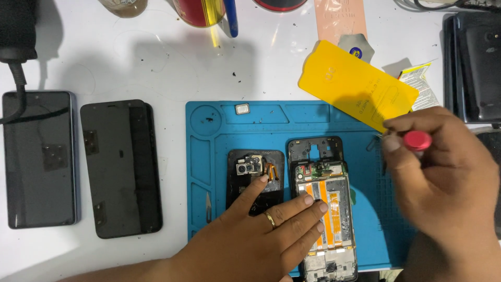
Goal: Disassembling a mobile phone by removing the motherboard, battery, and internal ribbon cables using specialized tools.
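Observation:
An opened phone (pixel 329 209) with orange ribbon cables lies on a blue repair mat (pixel 219 136). My left hand (pixel 261 235), with a ring on one finger, rests flat on the phone's left edge. Its forefinger touches a black cover piece (pixel 255 172) that carries camera modules. To the right of the phone, my right hand (pixel 443 172) grips a tool with a red cap (pixel 417 140). The tool's tip is hidden behind the hand, which is blurred.
A yellow protector sheet (pixel 357 86) lies across the mat's top right corner. Two dark phones (pixel 39 159) (pixel 121 167) lie on the white table at the left. Another black device (pixel 477 68) sits at the right edge. Cans and a jar (pixel 201 10) stand at the back.

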